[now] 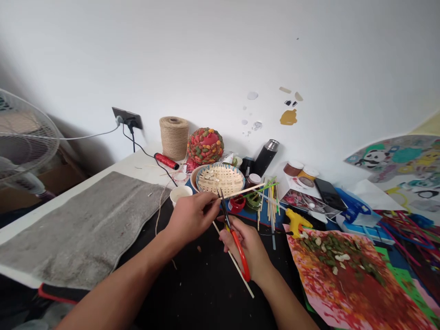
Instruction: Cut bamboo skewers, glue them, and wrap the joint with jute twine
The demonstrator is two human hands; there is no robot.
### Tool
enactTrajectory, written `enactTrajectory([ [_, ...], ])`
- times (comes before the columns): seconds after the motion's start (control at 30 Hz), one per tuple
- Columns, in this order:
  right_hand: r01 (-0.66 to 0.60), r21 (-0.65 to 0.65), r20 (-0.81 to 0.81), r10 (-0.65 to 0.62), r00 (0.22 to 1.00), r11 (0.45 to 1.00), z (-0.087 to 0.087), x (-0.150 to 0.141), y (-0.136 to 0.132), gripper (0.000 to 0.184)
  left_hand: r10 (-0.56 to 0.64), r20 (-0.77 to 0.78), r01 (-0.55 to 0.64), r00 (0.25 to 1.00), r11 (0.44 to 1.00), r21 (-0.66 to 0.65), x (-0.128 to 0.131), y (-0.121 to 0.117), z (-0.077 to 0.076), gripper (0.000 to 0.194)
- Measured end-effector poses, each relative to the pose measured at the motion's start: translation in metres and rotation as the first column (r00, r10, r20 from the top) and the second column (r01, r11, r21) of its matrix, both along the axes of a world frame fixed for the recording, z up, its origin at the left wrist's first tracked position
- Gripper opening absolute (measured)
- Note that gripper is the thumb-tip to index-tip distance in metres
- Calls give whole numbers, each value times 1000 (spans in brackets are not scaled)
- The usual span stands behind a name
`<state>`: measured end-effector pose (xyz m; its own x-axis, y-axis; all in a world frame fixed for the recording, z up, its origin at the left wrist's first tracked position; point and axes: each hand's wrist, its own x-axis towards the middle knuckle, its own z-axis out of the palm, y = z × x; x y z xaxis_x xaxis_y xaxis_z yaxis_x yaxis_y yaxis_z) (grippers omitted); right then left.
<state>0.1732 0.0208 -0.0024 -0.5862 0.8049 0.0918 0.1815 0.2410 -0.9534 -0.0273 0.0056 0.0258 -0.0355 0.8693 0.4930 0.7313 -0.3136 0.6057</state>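
Note:
My right hand [245,245] grips a pair of scissors [239,252] with orange-red handles, its blades pointing up and away from me. Pinched in the fingertips of my left hand [197,213] is a thin wooden stick [242,191], which reaches out to the right. The scissor blades meet the stick close to my left fingertips; whether they are closed on it, I cannot tell. A second pale stick [237,270] slants across the black mat [202,293] below my hands. Just beyond them stands a woven basket [220,179] with a blue-trimmed rim.
A paper cup [181,193] stands left of the basket. Behind are a twine spool [174,137], a pebbled ball [206,145] and a black thermos [266,156]. To the right lie several loose sticks [270,204], a yellow glue gun [297,222] and a painted sheet [357,284]. A grey cloth [85,224] covers the left.

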Motion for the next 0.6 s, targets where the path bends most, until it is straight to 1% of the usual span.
enactTrajectory([
  [0.17, 10, 54, 34, -12, 999, 998, -2, 2, 1, 41, -31, -29, 29, 999, 998, -48, 1, 0, -3, 25],
  [0.33, 32, 81, 92, -39, 995, 996, -7, 3, 2, 42, -20, -42, 18, 999, 998, -62, 2, 0, -2, 25],
  [0.5, 44, 206, 117, -69, 991, 978, -5, 1, 2, 36, -13, -49, 8, 999, 995, -96, 4, -1, -1, 25],
  [0.6, 58, 261, 131, -95, 987, 964, -3, 0, 2, 33, 5, -100, -15, 995, 995, -97, 5, -1, -1, 26],
])
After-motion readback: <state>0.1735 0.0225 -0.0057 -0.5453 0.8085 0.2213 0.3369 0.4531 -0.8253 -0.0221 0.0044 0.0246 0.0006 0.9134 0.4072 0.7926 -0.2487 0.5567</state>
